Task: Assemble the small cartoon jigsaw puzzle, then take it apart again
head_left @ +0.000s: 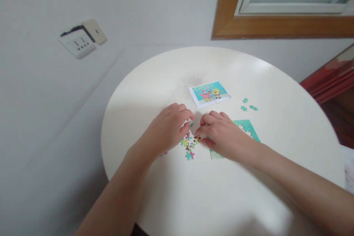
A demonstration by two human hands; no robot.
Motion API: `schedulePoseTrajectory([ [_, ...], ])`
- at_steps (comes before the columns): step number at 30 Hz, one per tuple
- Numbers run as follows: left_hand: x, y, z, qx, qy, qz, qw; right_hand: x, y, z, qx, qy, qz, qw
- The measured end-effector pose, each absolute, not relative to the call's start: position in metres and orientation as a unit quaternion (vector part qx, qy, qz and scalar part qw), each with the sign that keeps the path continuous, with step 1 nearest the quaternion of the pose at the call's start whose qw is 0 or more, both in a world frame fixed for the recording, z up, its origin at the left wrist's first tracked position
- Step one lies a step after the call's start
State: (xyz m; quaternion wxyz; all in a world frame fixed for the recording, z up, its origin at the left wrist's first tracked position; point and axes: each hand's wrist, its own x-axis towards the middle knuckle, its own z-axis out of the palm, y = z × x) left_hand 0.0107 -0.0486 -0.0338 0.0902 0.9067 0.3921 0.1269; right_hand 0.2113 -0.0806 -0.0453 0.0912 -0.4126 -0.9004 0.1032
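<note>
On the white table my left hand (174, 123) is curled, thumb and forefinger closing on a small puzzle piece (191, 123) with teal on it. Close to its right, my right hand (218, 131) has its fingers bent, and a dark red and yellow puzzle piece (197, 139) is at its thumb and fingertips. Between and below the hands lies a loose heap of colourful puzzle pieces (190, 145), partly covered by the left hand. A partly assembled teal puzzle (250, 127) lies under my right hand and wrist, which hide much of it.
Beyond the hands lies a picture card (210, 94) with cartoon figures. Several loose teal pieces (244, 108) are to the right of it. The round table (177, 70) stands against a wall with a socket (79, 42); a wood-framed window (276, 27) is at upper right.
</note>
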Motion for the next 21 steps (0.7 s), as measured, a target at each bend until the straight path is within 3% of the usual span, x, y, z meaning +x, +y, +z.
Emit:
schedulePoseTrajectory([
  [8,0.006,-0.052,-0.036,0.918,0.352,0.114,0.139,0.212,-0.077,-0.048,-0.423,-0.888,0.162,0.078],
  [21,0.012,-0.054,-0.041,0.919,0.328,0.064,0.208,0.211,-0.091,-0.044,-0.436,-0.889,0.103,0.096],
])
